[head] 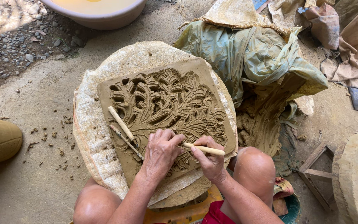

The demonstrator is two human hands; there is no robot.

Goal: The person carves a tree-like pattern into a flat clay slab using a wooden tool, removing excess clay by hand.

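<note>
While your right hand (210, 162) is pinching the pale wooden carving stick (204, 149) between thumb and curled fingers, its long axis is running nearly level, tip pointing toward your left hand (160, 152) and butt trailing out past your right knuckles.
- Stick tip: it is meeting the wet clay slab (166, 112) just beside your left fingertips, at the near edge of the carved leaf relief.
- Left hand: fingers are lying close together, curled and pressing on the clay, holding nothing that shows.
- Spare tools: a second pale stick (120, 122) and a thin dark tool (126, 142) are lying on the slab, beyond and outside your left fingers, nearer that hand.
- Support: the slab is resting on a cloth-covered round stand (94, 137).
- Beyond your right fingers: a heap of clay under green sheeting (253, 58) is sitting well apart.
</note>
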